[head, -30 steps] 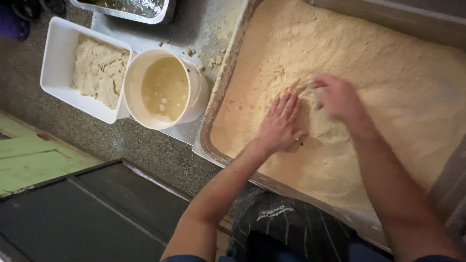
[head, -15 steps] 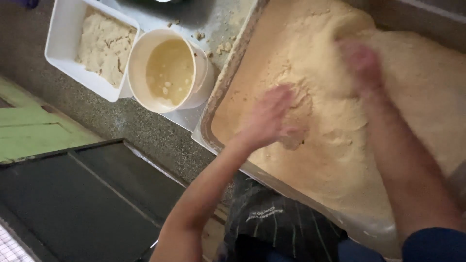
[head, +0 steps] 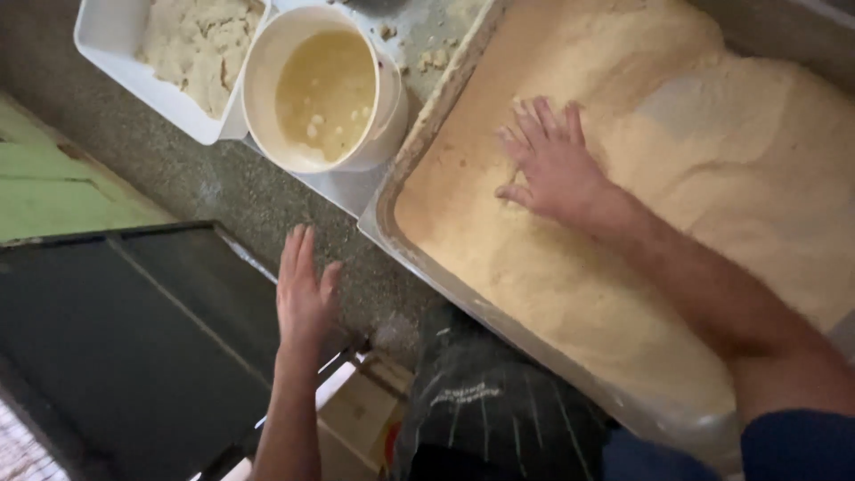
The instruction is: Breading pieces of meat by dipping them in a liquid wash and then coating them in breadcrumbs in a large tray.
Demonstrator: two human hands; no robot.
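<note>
A big metal tray filled with pale yellow flour takes up the right side. My right hand lies flat on the flour with its fingers spread, holding nothing. My left hand hovers open above the speckled stone counter, outside the tray and near its front left corner, with flour dust on the fingers. A round white bowl of yellowish liquid stands just left of the tray.
A white rectangular dish with crumbly pale dough stands at the top left, touching the bowl. A dark flat panel and a green surface lie below the counter edge. A cardboard box sits by my apron.
My left hand has come out of the flour tray and moved left over the counter. My right hand has slid left and now lies flat on the flour.
</note>
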